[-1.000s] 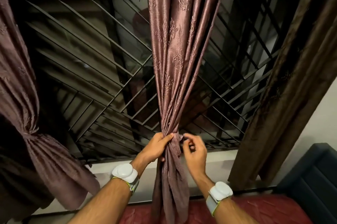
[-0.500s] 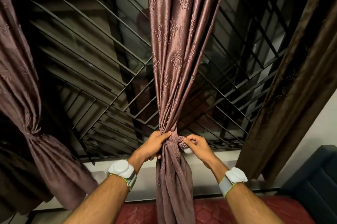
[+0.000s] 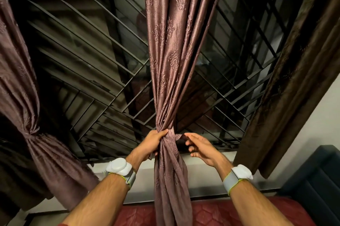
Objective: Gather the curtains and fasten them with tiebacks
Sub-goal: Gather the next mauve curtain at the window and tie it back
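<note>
Mauve curtain (image 3: 171,82) bunched in left hand's (image 3: 153,142) tight grip; right hand (image 3: 200,147) spread.

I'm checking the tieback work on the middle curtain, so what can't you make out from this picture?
- Tieback: head view, only a short strip shows beside the middle curtain; the rest is hidden behind the folds.
- Left hand: fingers wrap behind the curtain, unseen.
- Right hand: open and blurred; contact with the tieback unclear.
- Curtain tops and hems: cut off by the frame edges.
</note>
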A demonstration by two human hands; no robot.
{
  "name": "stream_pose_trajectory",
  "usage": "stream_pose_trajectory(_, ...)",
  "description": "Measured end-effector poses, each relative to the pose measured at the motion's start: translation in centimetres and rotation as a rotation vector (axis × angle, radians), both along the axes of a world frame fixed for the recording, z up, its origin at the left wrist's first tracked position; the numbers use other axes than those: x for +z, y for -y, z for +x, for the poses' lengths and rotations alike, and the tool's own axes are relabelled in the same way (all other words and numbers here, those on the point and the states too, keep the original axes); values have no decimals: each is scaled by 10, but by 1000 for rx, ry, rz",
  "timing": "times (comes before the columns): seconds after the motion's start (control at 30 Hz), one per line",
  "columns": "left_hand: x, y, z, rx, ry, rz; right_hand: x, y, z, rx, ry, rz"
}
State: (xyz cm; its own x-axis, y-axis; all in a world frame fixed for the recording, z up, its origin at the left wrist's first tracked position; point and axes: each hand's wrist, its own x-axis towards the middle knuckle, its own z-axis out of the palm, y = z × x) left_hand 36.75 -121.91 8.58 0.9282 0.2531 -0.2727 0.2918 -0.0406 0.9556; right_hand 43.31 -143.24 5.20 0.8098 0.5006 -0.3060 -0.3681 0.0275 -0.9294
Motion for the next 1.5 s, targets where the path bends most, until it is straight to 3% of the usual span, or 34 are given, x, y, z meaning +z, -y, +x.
stream_pose_trajectory(0.13, 2, 8, 5, 124, -38, -131, -2, -2, -9, 57, 262, -103)
stream_pose_trajectory(0.33, 6, 18, 7, 134, -93, -186, 1, -14, -10, -247, 610, -289)
stream_pose_trajectory(0.5, 9, 16, 4, 70, -124, -125, -3, -12, -7, 26, 789, -378)
stream_pose_trajectory(0.67, 10, 10, 1, 75, -153, -152, -10, -27, -6, -184, 717, -395)
stream_pose_trajectory(0.9, 8, 14, 9, 369, -135, -400, -21, -20, -9, -430, 524, -224)
stream_pose_trajectory(1.1, 12, 43, 30, 508, -76, -535, -14, -27, -20, -366, 592, -186)
stream_pose_trajectory(1.2, 10, 52, 36, 553, -55, -515, -6, -26, -25, -356, 557, -135)
stream_pose_trajectory(1.5, 10, 60, 40, 634, -35, -450, 1, -29, -52, -233, 730, -195)
